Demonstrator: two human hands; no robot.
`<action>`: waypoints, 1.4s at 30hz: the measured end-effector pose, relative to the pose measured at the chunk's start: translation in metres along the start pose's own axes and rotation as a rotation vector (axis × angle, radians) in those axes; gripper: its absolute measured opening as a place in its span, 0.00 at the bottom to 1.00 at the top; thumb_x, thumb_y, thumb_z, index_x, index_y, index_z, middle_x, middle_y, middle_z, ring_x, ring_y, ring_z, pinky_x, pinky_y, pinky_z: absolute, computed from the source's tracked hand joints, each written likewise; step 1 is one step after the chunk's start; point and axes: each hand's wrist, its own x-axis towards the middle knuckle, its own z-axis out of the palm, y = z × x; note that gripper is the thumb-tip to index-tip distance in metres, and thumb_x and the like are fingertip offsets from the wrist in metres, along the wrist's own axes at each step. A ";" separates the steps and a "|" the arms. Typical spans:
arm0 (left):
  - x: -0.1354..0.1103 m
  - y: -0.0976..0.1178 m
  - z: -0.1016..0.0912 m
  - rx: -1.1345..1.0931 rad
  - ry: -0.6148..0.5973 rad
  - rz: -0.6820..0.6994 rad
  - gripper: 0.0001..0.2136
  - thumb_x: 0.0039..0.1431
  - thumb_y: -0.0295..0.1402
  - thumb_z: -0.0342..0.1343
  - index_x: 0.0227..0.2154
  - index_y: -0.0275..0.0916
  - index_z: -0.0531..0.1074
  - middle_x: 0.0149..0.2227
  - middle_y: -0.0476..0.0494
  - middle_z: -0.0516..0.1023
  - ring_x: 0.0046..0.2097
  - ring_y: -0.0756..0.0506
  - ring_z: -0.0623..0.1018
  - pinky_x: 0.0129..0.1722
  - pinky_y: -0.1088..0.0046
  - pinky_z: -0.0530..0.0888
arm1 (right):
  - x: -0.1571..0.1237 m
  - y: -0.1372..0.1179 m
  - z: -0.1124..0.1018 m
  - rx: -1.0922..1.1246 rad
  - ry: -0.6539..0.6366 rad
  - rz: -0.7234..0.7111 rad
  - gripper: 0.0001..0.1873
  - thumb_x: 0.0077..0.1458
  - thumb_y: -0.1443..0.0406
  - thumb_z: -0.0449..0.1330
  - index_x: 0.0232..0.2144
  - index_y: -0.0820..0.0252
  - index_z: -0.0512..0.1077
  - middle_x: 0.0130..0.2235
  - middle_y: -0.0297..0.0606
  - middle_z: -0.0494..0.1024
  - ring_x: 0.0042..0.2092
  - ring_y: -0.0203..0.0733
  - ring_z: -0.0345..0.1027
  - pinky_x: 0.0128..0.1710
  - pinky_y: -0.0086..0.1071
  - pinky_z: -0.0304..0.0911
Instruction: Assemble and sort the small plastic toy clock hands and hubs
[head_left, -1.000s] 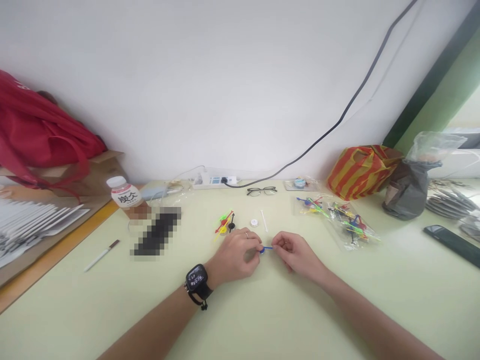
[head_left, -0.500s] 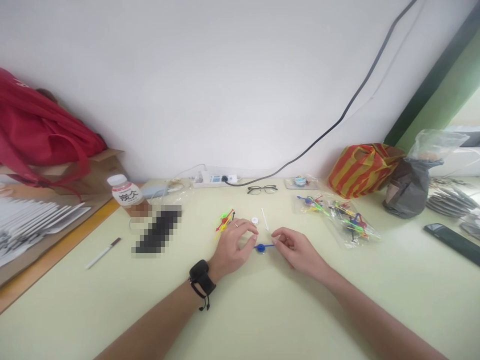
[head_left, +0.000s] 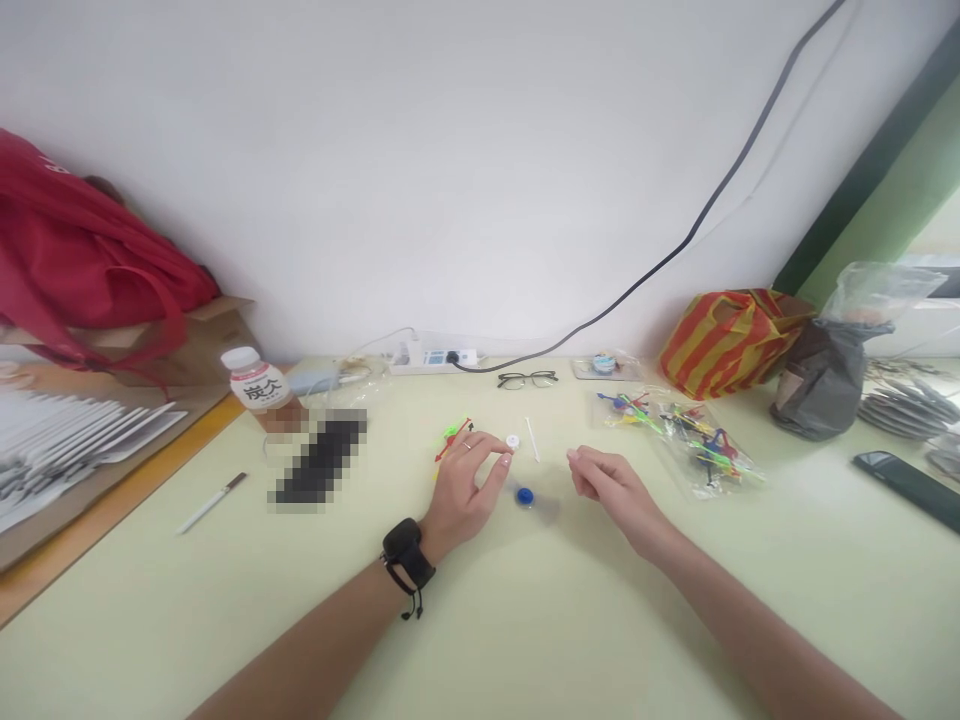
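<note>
A small blue round piece (head_left: 524, 496) lies on the pale green table (head_left: 525, 620) between my hands, and its thin arm is smeared as if turning. My left hand (head_left: 469, 482), a black watch on its wrist, rests just left of it. Its fingers stretch toward a small white disc (head_left: 512, 441), with nothing in them. A thin white stick (head_left: 532, 438) lies beside the disc. My right hand (head_left: 609, 487) hovers to the right of the blue piece, fingers loosely bent and empty. Behind my left hand sits a bunch of coloured pointer pieces (head_left: 453, 436).
A clear bag of coloured pieces (head_left: 690, 440) lies at the right. Glasses (head_left: 527, 379), a power strip (head_left: 435, 358) and a striped bag (head_left: 724, 340) line the wall. A bottle (head_left: 255, 385), a pen (head_left: 208, 502), a phone (head_left: 907, 483) and a grey bag (head_left: 821, 385) stand around.
Both hands have let go of the blue piece, which now lies on the table. My left hand reached toward the white disc. My right hand drew back to the right.
</note>
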 end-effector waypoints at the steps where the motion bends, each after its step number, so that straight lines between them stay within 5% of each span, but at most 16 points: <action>1: 0.000 0.000 0.000 0.005 -0.006 -0.001 0.09 0.72 0.34 0.49 0.40 0.43 0.75 0.41 0.46 0.80 0.47 0.43 0.76 0.61 0.56 0.65 | 0.002 0.002 -0.001 -0.035 0.016 0.000 0.28 0.66 0.46 0.52 0.21 0.57 0.66 0.28 0.33 0.66 0.30 0.38 0.59 0.31 0.33 0.56; 7: -0.001 0.003 0.002 0.018 -0.076 0.011 0.06 0.67 0.34 0.56 0.43 0.44 0.76 0.45 0.44 0.80 0.51 0.41 0.76 0.57 0.57 0.71 | 0.010 0.023 0.000 -0.226 0.039 -0.123 0.23 0.69 0.47 0.48 0.37 0.54 0.75 0.41 0.42 0.79 0.46 0.49 0.70 0.48 0.41 0.64; 11: -0.002 0.005 0.002 0.020 -0.194 0.071 0.11 0.62 0.34 0.61 0.47 0.46 0.75 0.49 0.43 0.80 0.55 0.39 0.75 0.59 0.55 0.71 | 0.011 0.033 0.000 -0.258 0.043 -0.181 0.25 0.71 0.49 0.43 0.45 0.53 0.77 0.49 0.44 0.79 0.57 0.52 0.66 0.62 0.48 0.58; 21: -0.004 0.006 0.001 0.085 -0.391 0.118 0.35 0.55 0.50 0.68 0.64 0.49 0.66 0.64 0.43 0.71 0.68 0.33 0.64 0.68 0.48 0.62 | 0.009 0.036 0.001 -0.391 -0.076 -0.156 0.29 0.73 0.49 0.39 0.57 0.46 0.75 0.68 0.36 0.65 0.71 0.49 0.48 0.71 0.53 0.47; 25: -0.003 0.008 0.000 0.100 -0.424 0.142 0.43 0.51 0.56 0.68 0.67 0.50 0.61 0.65 0.41 0.70 0.68 0.32 0.64 0.68 0.48 0.61 | 0.012 0.040 0.001 -0.398 -0.051 -0.171 0.28 0.73 0.49 0.40 0.55 0.48 0.76 0.66 0.38 0.68 0.70 0.50 0.50 0.70 0.53 0.48; 30: -0.004 0.007 -0.001 0.128 -0.461 0.136 0.49 0.46 0.60 0.68 0.69 0.49 0.59 0.67 0.38 0.67 0.68 0.30 0.64 0.68 0.46 0.60 | 0.021 0.046 -0.005 -0.376 0.076 -0.225 0.24 0.72 0.52 0.45 0.39 0.54 0.78 0.49 0.44 0.78 0.56 0.51 0.67 0.61 0.47 0.60; 35: -0.006 0.007 0.000 0.172 -0.453 0.157 0.50 0.45 0.60 0.69 0.70 0.52 0.59 0.68 0.38 0.66 0.69 0.27 0.62 0.67 0.44 0.60 | 0.023 0.052 -0.006 -0.469 0.074 -0.297 0.15 0.67 0.58 0.54 0.48 0.55 0.77 0.51 0.45 0.79 0.55 0.53 0.68 0.59 0.47 0.61; 42: -0.006 0.005 0.003 0.220 -0.368 0.108 0.54 0.46 0.61 0.67 0.72 0.46 0.51 0.65 0.33 0.68 0.65 0.28 0.66 0.65 0.45 0.60 | 0.022 0.058 -0.005 -0.520 0.085 -0.288 0.13 0.64 0.64 0.56 0.46 0.55 0.78 0.47 0.45 0.80 0.51 0.53 0.70 0.54 0.47 0.64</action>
